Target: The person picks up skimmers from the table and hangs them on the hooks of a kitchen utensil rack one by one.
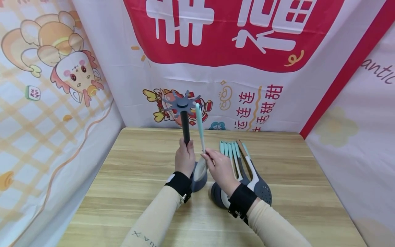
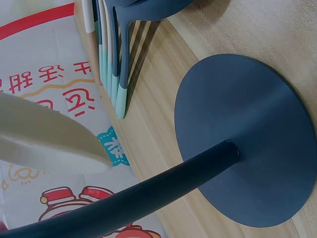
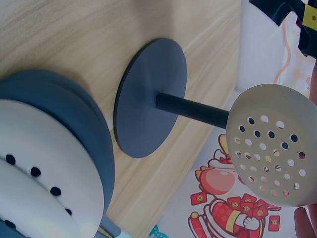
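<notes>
Skimmer (image 1: 200, 127) with a mint handle is up in the air just right of the utensil stand (image 1: 184, 125), pinched by the right hand (image 1: 220, 168) near the neck where handle and head join. Its long axis runs nearly upright, almost in line with the stand's post: the handle tip points up, leaning slightly toward the stand, and the pale perforated head (image 3: 252, 104) hangs at the lower end. The left hand (image 1: 185, 159) is wrapped round the stand's post, below its crown of hooks (image 1: 182, 103).

The handle tip sits right beside that crown, whose arms spread out at about the same height; whether the two touch I cannot tell. Lower down, the skimmer's head covers part of the stand's round base (image 3: 141, 116) in the head view, and in the right wrist view it hides the upper post.

Right of the stand, a row of utensils (image 1: 253, 175) lies on the wooden table (image 1: 139, 164), mint handles and one brown one pointing away from the person, broad heads nearer. The right wrist strap (image 1: 242, 200) blocks some of those heads from above. Behind the stand hangs a printed cloth (image 1: 172, 73) with a red panel.
</notes>
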Motion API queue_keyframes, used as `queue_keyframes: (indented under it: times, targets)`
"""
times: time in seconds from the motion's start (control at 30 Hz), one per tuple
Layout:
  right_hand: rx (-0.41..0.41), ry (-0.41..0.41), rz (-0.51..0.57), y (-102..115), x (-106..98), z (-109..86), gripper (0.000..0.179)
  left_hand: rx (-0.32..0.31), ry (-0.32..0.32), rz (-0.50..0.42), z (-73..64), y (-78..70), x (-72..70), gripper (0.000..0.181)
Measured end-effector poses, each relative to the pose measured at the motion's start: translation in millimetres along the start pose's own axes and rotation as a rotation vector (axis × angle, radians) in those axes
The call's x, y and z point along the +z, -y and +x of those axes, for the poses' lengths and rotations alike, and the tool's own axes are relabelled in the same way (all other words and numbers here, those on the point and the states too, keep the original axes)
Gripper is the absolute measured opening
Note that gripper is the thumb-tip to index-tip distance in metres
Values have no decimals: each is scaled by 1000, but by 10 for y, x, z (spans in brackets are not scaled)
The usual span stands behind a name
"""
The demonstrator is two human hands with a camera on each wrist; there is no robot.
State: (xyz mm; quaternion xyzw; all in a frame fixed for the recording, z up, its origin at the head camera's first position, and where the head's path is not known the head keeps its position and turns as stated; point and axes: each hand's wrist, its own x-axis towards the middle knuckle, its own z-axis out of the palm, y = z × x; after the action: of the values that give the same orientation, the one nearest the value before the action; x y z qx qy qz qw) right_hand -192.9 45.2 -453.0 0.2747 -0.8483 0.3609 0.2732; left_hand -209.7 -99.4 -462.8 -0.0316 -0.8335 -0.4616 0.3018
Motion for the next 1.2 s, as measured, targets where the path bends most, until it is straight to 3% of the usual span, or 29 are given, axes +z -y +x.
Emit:
queue_keyframes:
  times: [0.2,0.43,0.63,0.83,1.07,1.2]
  targets:
    - [9,-38,54,6,26,-33,16,-27,30,-18,13,1,-3,29]
    - [59,6,189,50,5,-118,21,-57,42,-23,9,-16,4,27]
    - [27,20,167,70,8,-157,30,-61,32,-17,3,-13,8,33]
    - [63,45,188,70,3,-166,32,-59,38,-23,8,-7,4,34]
    - [41,41,226,11,-5,-194,33,-46,32,-28,10,8,17,42]
    - [81,57,210,-48,-22,-231,32,-39,26,-25,9,7,27,45]
